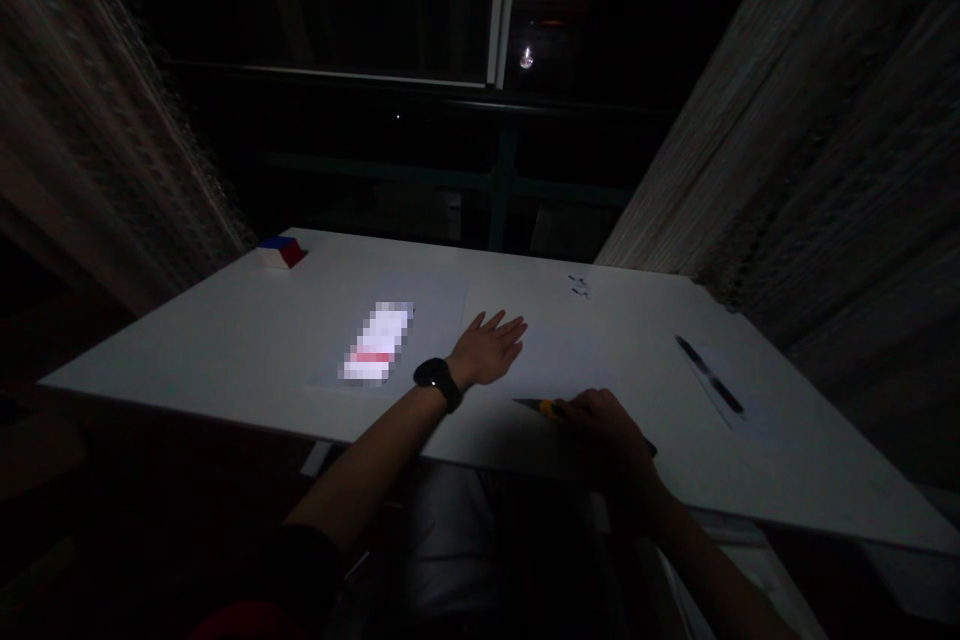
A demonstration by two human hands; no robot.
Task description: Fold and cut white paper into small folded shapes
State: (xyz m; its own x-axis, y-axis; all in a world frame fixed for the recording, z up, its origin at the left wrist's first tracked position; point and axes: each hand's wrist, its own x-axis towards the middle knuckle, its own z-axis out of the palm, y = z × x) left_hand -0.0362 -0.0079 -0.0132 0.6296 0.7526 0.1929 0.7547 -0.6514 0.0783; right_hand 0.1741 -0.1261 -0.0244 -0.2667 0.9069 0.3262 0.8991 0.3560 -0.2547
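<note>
Dimly lit, left hand [487, 350] fingers-spread over white table [225, 350], right hand [602, 420] gripping yellow pointed tool [550, 410]

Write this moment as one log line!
left hand: palm down | right hand: holds yellow cutter | lit screen: on table

Yellow-and-dark tool with pointed tip [551, 410], five o'clock: grip mostly covered by bare right hand [604, 422]; type indeterminate. Glowing white rectangular screen [381, 335], eight o'clock: content pixelated, illegible. Tiny dark pieces [580, 293], three o'clock: too small to identify. Draped pale fabric curtains [709, 100], ten and two o'clock: cropped by the view's edges.
</note>
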